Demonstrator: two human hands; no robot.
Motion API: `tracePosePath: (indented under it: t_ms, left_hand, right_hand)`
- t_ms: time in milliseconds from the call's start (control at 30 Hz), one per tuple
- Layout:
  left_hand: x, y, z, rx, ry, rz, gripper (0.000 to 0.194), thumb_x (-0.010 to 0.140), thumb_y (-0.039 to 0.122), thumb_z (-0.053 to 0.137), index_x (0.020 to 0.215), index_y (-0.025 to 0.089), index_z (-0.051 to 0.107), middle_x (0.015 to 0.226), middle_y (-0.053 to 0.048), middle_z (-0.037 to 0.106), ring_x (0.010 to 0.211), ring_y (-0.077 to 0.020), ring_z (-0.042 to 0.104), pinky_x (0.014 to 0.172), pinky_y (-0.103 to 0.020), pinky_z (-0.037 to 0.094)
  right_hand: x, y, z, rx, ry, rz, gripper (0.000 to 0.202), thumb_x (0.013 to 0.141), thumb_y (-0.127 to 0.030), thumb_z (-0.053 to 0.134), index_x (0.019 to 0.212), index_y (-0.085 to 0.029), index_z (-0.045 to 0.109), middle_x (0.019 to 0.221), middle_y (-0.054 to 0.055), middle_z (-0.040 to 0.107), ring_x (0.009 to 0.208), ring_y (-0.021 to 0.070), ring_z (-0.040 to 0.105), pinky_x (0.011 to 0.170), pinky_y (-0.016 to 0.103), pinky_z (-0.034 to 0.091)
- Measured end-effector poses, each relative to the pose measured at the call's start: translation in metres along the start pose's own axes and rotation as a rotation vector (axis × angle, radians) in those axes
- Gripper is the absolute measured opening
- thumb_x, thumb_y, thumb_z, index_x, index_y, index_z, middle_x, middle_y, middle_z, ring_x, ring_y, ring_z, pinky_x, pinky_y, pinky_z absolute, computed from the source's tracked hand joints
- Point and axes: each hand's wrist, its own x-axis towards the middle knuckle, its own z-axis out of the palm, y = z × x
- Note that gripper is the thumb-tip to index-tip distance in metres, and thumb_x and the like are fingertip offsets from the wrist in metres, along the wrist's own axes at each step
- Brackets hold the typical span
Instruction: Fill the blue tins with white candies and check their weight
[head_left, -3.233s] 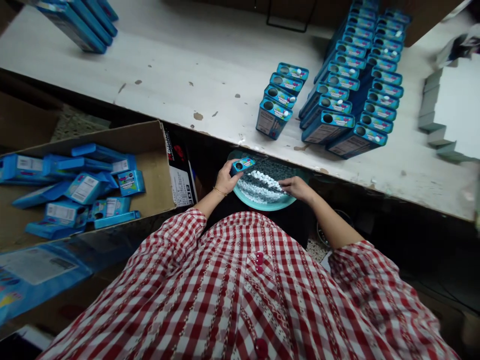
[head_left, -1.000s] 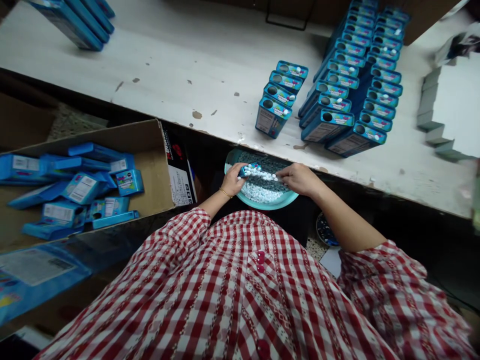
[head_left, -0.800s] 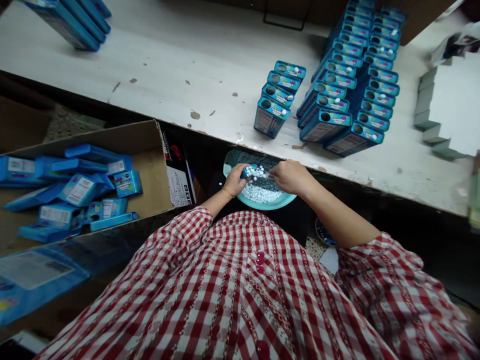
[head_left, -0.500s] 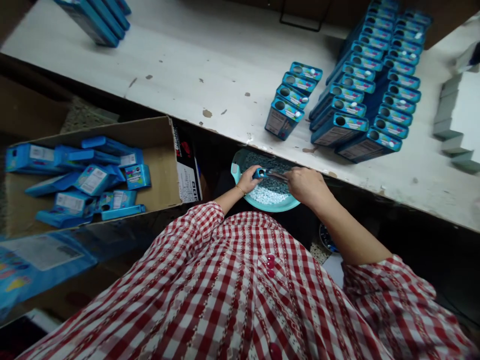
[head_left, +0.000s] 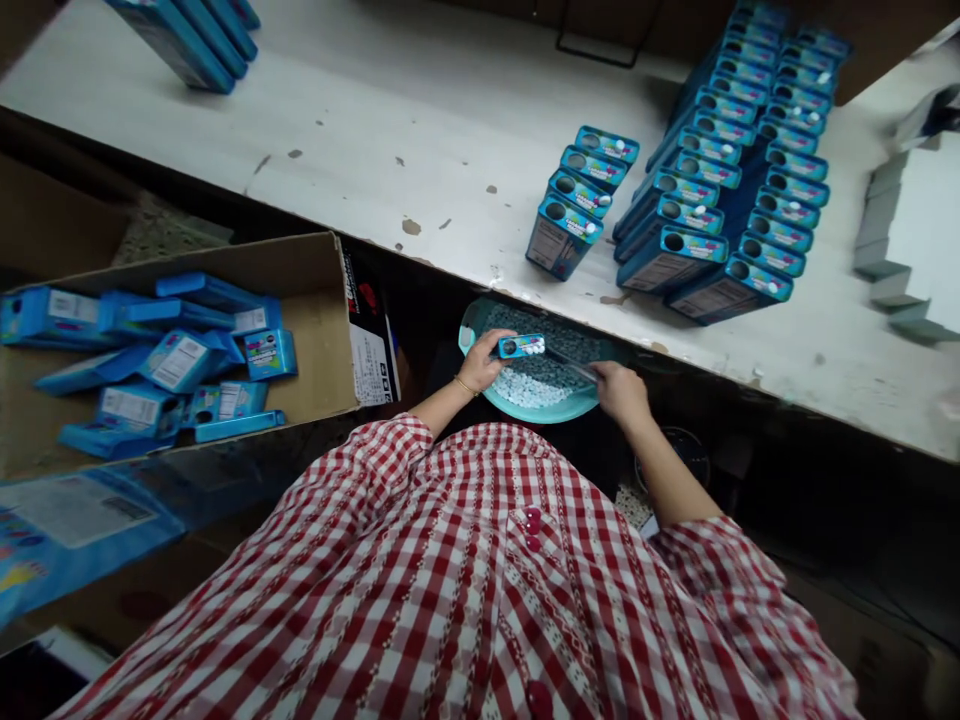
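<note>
Over a turquoise basin [head_left: 540, 412] of small white pellets, my left hand [head_left: 481, 364] is closed around a small blue box [head_left: 520, 346]. The box's top faces the camera, with a dark round opening and a few white pellets on it. My right hand [head_left: 622, 391], at the basin's right edge, grips the handle of a metal utensil [head_left: 571, 366]. The utensil slants down and left into the pellets beside the box; its far end is hard to make out.
A white table [head_left: 450, 110] stands in front, bearing a short row of blue boxes [head_left: 565, 236] and longer rows [head_left: 674, 258] to the right. At left, a cardboard box [head_left: 322, 330] holds several blue boxes. Stacked white pieces [head_left: 919, 225] lie far right.
My right hand has moved right and slightly down, away from the blue box. The blue box now shows more of its top, with white pellets on it.
</note>
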Motion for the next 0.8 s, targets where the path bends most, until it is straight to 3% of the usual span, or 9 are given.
tracePosePath:
  t_ms: [133,233,400,567,700,800]
  left_hand:
    - [0.001,0.008,-0.015,0.093,0.043,-0.024,0.033,0.077,0.025,0.061,0.108,0.018,0.057,0.111,-0.008,0.062,0.104,-0.0209,0.058,0.094,-0.036,0.043]
    - [0.002,0.011,-0.025,0.127,0.105,-0.053,0.034,0.074,0.022,0.063,0.107,0.018,0.057,0.108,-0.008,0.063,0.101,-0.0211,0.058,0.093,-0.036,0.044]
    - [0.002,0.009,-0.035,0.125,0.164,-0.130,0.036,0.073,0.025,0.065,0.108,0.017,0.056,0.106,-0.008,0.064,0.098,-0.0203,0.060,0.090,-0.034,0.046]
    - [0.003,0.004,-0.039,0.103,0.206,-0.169,0.040,0.074,0.029,0.064,0.110,0.016,0.054,0.110,-0.008,0.063,0.099,-0.0206,0.060,0.091,-0.034,0.046]
    - [0.008,0.003,-0.033,0.142,0.182,-0.166,0.038,0.073,0.026,0.062,0.110,0.018,0.055,0.110,-0.007,0.063,0.100,-0.0212,0.059,0.092,-0.035,0.045]
    - [0.010,0.006,-0.022,0.206,0.124,-0.121,0.036,0.072,0.022,0.059,0.108,0.017,0.056,0.108,-0.008,0.063,0.101,-0.0228,0.058,0.092,-0.037,0.044]
  right_hand:
    - [0.030,-0.030,0.046,-0.005,-0.161,-0.020,0.039,0.083,-0.009,0.041,0.109,-0.021,0.067,0.111,0.012,0.067,0.105,0.0219,0.061,0.088,0.030,0.045]
    - [0.049,-0.052,0.073,0.084,-0.235,-0.053,0.034,0.080,-0.012,0.049,0.102,-0.024,0.071,0.105,0.010,0.070,0.102,0.0201,0.062,0.087,0.026,0.045]
    - [0.067,-0.058,0.091,0.318,-0.306,-0.046,0.032,0.078,-0.015,0.054,0.104,-0.021,0.072,0.100,0.006,0.072,0.089,0.0162,0.065,0.078,0.021,0.047]
    - [0.055,-0.035,0.067,0.588,-0.267,-0.029,0.034,0.073,-0.010,0.055,0.104,-0.010,0.070,0.089,0.007,0.072,0.071,0.0110,0.062,0.068,0.019,0.047]
    - [0.031,-0.018,0.024,0.716,-0.213,-0.027,0.038,0.071,-0.016,0.056,0.106,-0.007,0.069,0.080,0.006,0.071,0.059,0.0104,0.057,0.060,0.023,0.047]
    - [0.015,-0.017,-0.015,0.673,-0.147,-0.122,0.035,0.074,-0.020,0.054,0.103,-0.011,0.071,0.083,0.005,0.071,0.064,0.0131,0.059,0.062,0.025,0.047]
